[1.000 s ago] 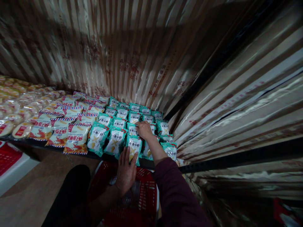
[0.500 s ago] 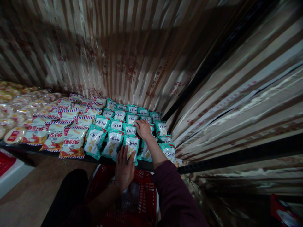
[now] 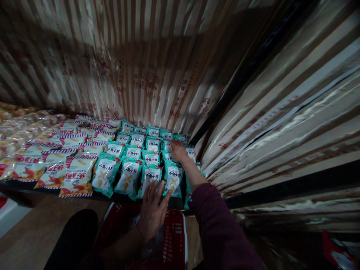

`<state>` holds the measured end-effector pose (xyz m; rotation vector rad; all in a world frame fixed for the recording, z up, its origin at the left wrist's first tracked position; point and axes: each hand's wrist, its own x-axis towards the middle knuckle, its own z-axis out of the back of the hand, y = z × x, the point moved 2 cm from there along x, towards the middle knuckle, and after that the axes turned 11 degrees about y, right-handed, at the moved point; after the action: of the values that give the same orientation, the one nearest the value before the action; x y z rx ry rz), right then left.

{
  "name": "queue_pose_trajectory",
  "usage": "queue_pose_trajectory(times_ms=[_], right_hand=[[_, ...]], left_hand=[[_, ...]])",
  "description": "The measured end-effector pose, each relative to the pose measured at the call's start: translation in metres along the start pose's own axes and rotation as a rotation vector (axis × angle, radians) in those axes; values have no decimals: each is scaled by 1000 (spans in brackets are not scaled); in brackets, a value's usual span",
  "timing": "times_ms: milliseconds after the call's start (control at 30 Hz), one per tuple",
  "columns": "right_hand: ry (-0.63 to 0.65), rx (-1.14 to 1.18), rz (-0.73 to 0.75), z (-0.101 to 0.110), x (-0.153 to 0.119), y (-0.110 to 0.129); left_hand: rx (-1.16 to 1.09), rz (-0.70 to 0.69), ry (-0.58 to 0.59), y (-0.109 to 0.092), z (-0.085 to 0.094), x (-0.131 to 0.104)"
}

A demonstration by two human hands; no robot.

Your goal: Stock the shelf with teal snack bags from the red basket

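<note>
Rows of teal-and-white snack bags [image 3: 129, 176] lean on a dark shelf in front of me. My right hand [image 3: 179, 151] reaches over the front row, its fingers curled at the top of a snack bag [image 3: 169, 156] in a row behind; the palm hides part of that bag. My left hand [image 3: 154, 212] is open, fingers spread, in front of the shelf. Its fingertips overlap the lower part of a front-row bag [image 3: 151, 176]; whether they press on it I cannot tell. Right of that stands another front bag [image 3: 173, 180], upright and close to its neighbours.
Striped snack bags with red lettering [image 3: 77, 174] stand to the left, with clear-wrapped round items [image 3: 25, 127] beyond. A red basket [image 3: 176, 234] sits below the shelf edge. Striped curtain-like sheets [image 3: 140, 56] hang behind and right, with a black post [image 3: 215, 118] at the corner.
My right hand has moved right, to another column of teal bags. The left hand has drawn back with fingers more spread. The camera view has shifted, so the shelf sits further left.
</note>
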<state>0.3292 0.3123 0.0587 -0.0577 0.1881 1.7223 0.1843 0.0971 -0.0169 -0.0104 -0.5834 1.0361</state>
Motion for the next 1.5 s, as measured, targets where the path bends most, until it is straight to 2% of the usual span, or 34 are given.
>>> queue_pose_trajectory(times_ms=[167,267,567,833,967,1100,1167,1233,1367,1433,1500], right_hand=[[56,-15,-44,2,13,-1],[68,-22,-24,1,18,-4],[18,-20,36,0,19,-7],[-109,44,61,17,7,-13],[-247,154,149,25,-18,-14],[-370,298,244,27,-53,-5],[-434,384,266,26,-75,2],[-512,453,219,18,-103,11],[-637,547,50,-22,-163,31],[-634,580,-35,-50,-187,41],[-579,620,-91,-76,-201,49]], left_hand=[[25,-84,87,-8,-5,8],[31,-80,144,-9,-9,12],[22,-29,163,-7,-18,16],[48,-23,151,-9,-15,16],[51,-49,150,-9,-14,15],[37,-45,178,-9,-12,15],[31,-38,188,-9,-11,14],[29,-35,181,-9,-8,14],[22,-22,133,-8,-4,13],[12,-29,116,-6,-4,12],[-2,-42,99,-5,-4,11]])
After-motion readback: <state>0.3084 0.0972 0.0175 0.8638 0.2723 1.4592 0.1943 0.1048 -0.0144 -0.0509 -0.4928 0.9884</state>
